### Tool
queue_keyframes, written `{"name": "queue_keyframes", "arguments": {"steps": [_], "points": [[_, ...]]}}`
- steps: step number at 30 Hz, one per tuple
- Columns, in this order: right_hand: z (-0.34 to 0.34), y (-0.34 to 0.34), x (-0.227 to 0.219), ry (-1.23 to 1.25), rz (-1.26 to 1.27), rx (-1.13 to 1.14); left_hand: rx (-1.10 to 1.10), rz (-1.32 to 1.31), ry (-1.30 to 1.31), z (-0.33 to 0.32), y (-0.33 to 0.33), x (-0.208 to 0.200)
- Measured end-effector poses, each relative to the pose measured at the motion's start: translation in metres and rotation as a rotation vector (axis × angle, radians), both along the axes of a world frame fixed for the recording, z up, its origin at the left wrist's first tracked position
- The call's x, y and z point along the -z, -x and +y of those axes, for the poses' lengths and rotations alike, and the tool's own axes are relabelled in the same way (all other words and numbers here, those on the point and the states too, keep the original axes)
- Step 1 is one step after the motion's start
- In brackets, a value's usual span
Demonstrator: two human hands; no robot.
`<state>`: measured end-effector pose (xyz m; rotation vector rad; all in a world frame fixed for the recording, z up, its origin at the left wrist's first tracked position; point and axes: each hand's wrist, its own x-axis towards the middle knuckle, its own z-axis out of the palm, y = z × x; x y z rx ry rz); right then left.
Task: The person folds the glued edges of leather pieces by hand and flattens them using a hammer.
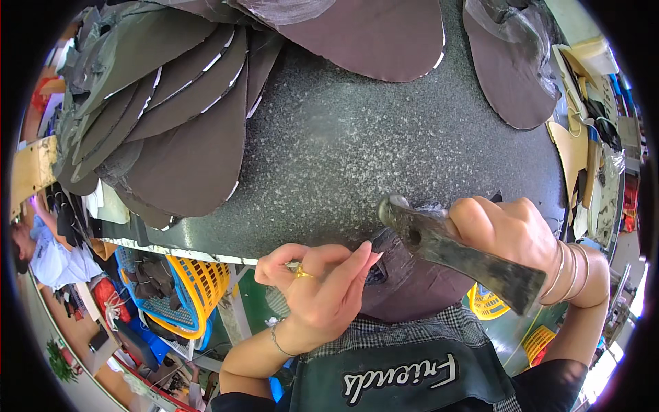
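Note:
My right hand (504, 226) is closed around a hammer (473, 257); its worn metal head slants across the view above a dark brown cut piece (419, 288). That piece hangs over the near edge of the speckled dark worktable (329, 151), against my apron. My left hand (316, 285), wearing a gold ring, has its thumb and fingers pressed together by the left side of the piece. Whatever lies between those fingertips is too small or hidden to make out. The hammer's handle is mostly covered by my right hand.
Overlapping brown cut pieces with pale edges (185, 158) are piled at the left. Another large piece (371, 34) lies at the far side, and one more (511, 69) at the far right. Yellow and blue plastic baskets (206, 285) stand below left. A person (58, 254) is farther left.

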<state>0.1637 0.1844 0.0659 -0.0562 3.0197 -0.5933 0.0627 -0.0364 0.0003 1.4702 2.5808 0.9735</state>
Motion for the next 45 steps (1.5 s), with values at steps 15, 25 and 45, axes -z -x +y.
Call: {"name": "queue_keyframes", "arguments": {"steps": [15,25,45], "points": [[-0.004,0.010,0.000,-0.037,-0.032,-0.101,-0.100,0.074,-0.015,-0.004,-0.022,0.007],[-0.004,0.015,0.004,-0.142,0.110,-0.176,-0.094,0.015,-0.052,-0.002,-0.027,0.005],[0.021,-0.033,-0.022,0.429,-0.242,0.385,0.070,-0.003,0.065,0.026,0.007,-0.023]]}}
